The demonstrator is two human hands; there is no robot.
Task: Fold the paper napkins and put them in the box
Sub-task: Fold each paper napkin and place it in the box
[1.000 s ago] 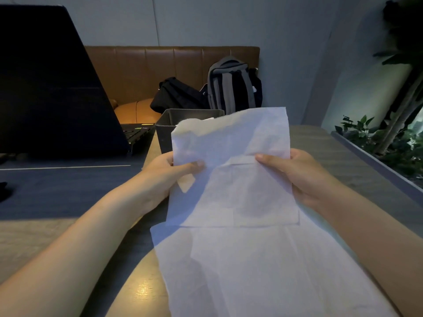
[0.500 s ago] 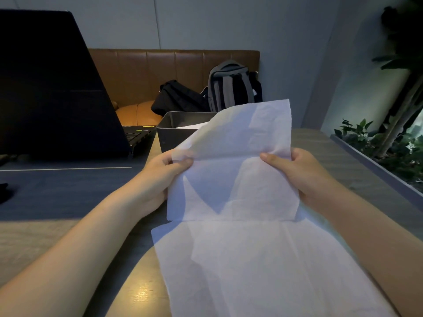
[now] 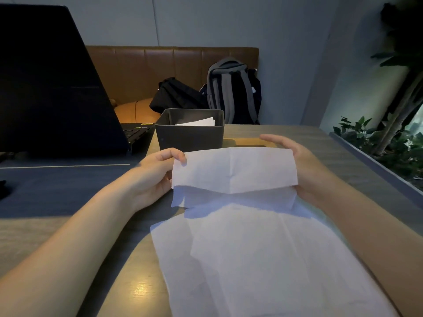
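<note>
A white paper napkin (image 3: 233, 173), folded over into a wide strip, hangs between both hands just above the table. My left hand (image 3: 158, 172) pinches its left edge. My right hand (image 3: 304, 170) supports its right edge, fingers partly spread behind the paper. Beneath it a pile of unfolded white napkins (image 3: 263, 259) lies flat on the table between my forearms. The dark grey box (image 3: 190, 136) stands just beyond the held napkin, with a folded white napkin (image 3: 199, 122) inside.
An open black laptop (image 3: 57, 88) stands at the left on a dark mat. A brown bench holds a black bag (image 3: 176, 94) and a grey backpack (image 3: 231, 88) behind the table. A planter with green leaves (image 3: 389, 147) runs along the right edge.
The napkin's raised upper half has come down toward me, so the sheet is now a folded strip. Both hands dropped lower, and the box is fully visible behind them.
</note>
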